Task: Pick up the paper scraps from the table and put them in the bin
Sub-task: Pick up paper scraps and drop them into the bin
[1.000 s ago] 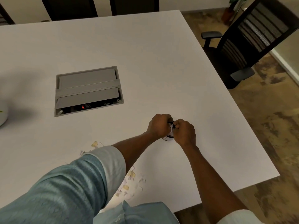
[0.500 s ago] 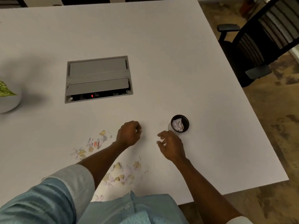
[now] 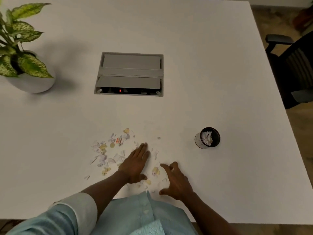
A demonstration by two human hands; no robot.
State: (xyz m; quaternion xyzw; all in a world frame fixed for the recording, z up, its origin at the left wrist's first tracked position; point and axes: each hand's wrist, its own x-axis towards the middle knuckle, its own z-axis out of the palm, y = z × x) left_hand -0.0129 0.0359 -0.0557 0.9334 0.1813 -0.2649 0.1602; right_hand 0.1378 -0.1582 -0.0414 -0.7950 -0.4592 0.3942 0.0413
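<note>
Several small white, yellow and orange paper scraps (image 3: 110, 150) lie scattered on the white table (image 3: 203, 65) near its front edge. My left hand (image 3: 136, 162) lies flat, fingers straight, on the table among the scraps. My right hand (image 3: 176, 181) hovers just right of it with fingers spread and slightly bent, holding nothing; a few scraps (image 3: 155, 170) lie between the two hands. The bin (image 3: 207, 137), a small round black-rimmed cup with white scraps inside, stands upright to the right, apart from both hands.
A grey cable box (image 3: 129, 73) is set into the table's middle. A potted plant (image 3: 22, 53) in a white pot stands at the far left. A black office chair (image 3: 293, 68) is beside the table's right edge.
Both hands have left the bin and moved left and toward me to the scraps. My left hand went from curled to flat on the table; my right hand spread its fingers.
</note>
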